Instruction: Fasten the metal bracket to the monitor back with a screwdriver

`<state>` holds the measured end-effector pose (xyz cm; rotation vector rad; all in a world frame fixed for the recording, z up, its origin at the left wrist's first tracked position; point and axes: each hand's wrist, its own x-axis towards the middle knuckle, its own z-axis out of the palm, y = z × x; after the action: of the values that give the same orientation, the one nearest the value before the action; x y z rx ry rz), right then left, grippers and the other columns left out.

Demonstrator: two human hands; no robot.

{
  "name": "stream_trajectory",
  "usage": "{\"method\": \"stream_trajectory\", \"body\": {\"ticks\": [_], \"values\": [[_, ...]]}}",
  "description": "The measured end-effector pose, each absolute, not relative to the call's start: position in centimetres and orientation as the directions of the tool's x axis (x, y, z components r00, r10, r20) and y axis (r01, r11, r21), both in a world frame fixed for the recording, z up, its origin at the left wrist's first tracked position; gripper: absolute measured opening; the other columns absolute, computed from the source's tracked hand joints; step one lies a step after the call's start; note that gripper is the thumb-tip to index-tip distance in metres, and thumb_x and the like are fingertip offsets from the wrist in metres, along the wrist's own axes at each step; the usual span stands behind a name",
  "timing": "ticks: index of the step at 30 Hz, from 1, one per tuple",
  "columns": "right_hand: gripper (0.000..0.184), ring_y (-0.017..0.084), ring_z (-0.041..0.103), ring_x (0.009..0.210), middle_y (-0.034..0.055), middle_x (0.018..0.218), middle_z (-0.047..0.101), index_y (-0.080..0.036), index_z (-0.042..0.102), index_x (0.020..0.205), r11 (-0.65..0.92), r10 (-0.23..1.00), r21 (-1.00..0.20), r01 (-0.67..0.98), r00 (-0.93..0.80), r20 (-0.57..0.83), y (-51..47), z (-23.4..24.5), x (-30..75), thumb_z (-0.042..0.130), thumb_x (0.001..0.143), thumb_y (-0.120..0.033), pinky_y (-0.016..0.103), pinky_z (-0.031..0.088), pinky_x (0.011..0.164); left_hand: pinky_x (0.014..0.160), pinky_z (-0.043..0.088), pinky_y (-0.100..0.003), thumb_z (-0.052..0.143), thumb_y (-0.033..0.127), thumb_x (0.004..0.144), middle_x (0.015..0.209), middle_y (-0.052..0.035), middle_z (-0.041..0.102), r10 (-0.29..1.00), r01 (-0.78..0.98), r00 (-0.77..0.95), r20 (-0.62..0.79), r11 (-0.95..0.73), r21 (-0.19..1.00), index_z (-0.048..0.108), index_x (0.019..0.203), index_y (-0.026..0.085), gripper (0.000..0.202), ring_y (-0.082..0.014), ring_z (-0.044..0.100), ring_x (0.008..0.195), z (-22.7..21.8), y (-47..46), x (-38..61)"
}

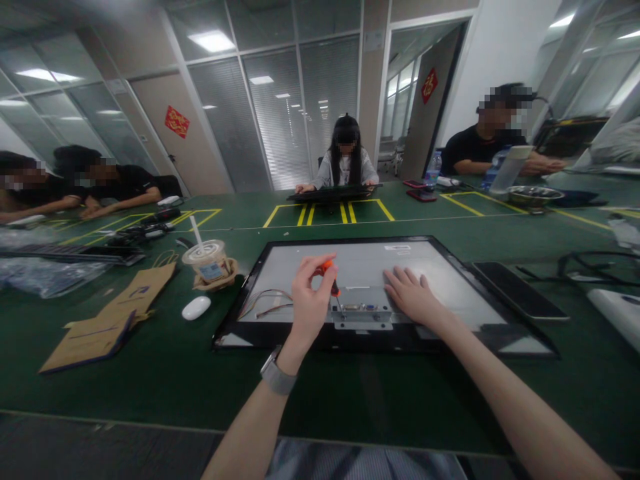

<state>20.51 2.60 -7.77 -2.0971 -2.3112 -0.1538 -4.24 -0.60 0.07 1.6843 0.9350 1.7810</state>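
A flat monitor panel [450,280] lies face down on the green table, its metal back up. My left hand [309,300] is closed round an orange-handled screwdriver [327,272], whose tip points down at a small metal connector bracket [363,313] near the panel's front edge. My right hand [413,293] lies flat and open on the metal back, just right of the bracket. Thin coloured wires [265,301] trail across the panel to the left of my left hand. A watch sits on my left wrist.
A white mouse [196,307], a plastic cup with a straw [207,260] and a brown paper bag [113,313] lie to the left. A dark phone [517,288] and black cables [595,263] are on the right. Several people sit at the far side and at both ends.
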Motion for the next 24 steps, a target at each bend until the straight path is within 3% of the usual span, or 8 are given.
{"method": "stream_trajectory", "body": {"ticks": [4, 9, 12, 18, 24], "values": [[0.059, 0.039, 0.034, 0.145, 0.0186, 0.160, 0.038, -0.016, 0.038, 0.156, 0.090, 0.993, 0.061, 0.994, -0.094, 0.067, 2.51, -7.55, 20.39, 0.020, 0.104, -0.036, 0.063, 0.030, 0.113, 0.073, 0.051, -0.024, 0.066, 0.028, 0.091, 0.091, -0.0032, 0.058, 0.746, 0.144, -0.169, 0.644, -0.628, 0.765, 0.078, 0.096, 0.022, 0.015, -0.0131, 0.058, 0.080, 0.24, -0.70, -4.28], [0.059, 0.039, 0.032, 0.146, 0.0185, 0.161, 0.035, -0.015, 0.036, 0.157, 0.086, 0.994, 0.060, 0.994, -0.089, 0.056, 2.65, -7.57, 20.43, 0.018, 0.104, -0.035, 0.063, 0.030, 0.113, 0.085, 0.051, -0.028, 0.047, 0.023, 0.099, 0.106, -0.0069, 0.066, 0.762, 0.087, -0.118, 0.636, -0.630, 0.772, 0.074, 0.111, 0.021, 0.030, -0.0165, 0.063, 0.096, 0.24, -0.74, -4.41], [0.059, 0.038, 0.033, 0.146, 0.0184, 0.161, 0.036, -0.017, 0.037, 0.156, 0.091, 0.994, 0.052, 0.995, -0.094, 0.057, 2.72, -7.64, 20.53, 0.019, 0.104, -0.036, 0.063, 0.030, 0.113, 0.085, 0.051, -0.029, 0.052, 0.024, 0.098, 0.103, -0.0060, 0.067, 0.771, 0.072, -0.077, 0.632, -0.628, 0.775, 0.072, 0.114, 0.021, 0.026, -0.0160, 0.064, 0.093, 0.09, -0.64, -4.43], [0.059, 0.037, 0.032, 0.146, 0.0180, 0.161, 0.035, -0.017, 0.036, 0.157, 0.091, 0.994, 0.050, 0.995, -0.094, 0.054, 2.66, -7.63, 20.59, 0.018, 0.104, -0.038, 0.063, 0.030, 0.113, 0.076, 0.050, -0.026, 0.071, 0.027, 0.087, 0.092, -0.0026, 0.057, 0.737, 0.127, -0.151, 0.659, -0.647, 0.752, 0.075, 0.093, 0.020, 0.010, -0.0131, 0.057, 0.079, -0.26, -0.33, -4.32], [0.060, 0.038, 0.034, 0.145, 0.0181, 0.161, 0.036, -0.019, 0.037, 0.156, 0.100, 0.993, 0.042, 0.994, -0.103, 0.064, 2.73, -7.72, 20.64, 0.016, 0.104, -0.038, 0.064, 0.030, 0.112, 0.070, 0.051, -0.025, 0.065, 0.030, 0.091, 0.092, -0.0038, 0.057, 0.748, 0.113, -0.168, 0.642, -0.633, 0.766, 0.075, 0.093, 0.020, 0.014, -0.0131, 0.056, 0.076, 0.27, -0.75, -4.25]]}}
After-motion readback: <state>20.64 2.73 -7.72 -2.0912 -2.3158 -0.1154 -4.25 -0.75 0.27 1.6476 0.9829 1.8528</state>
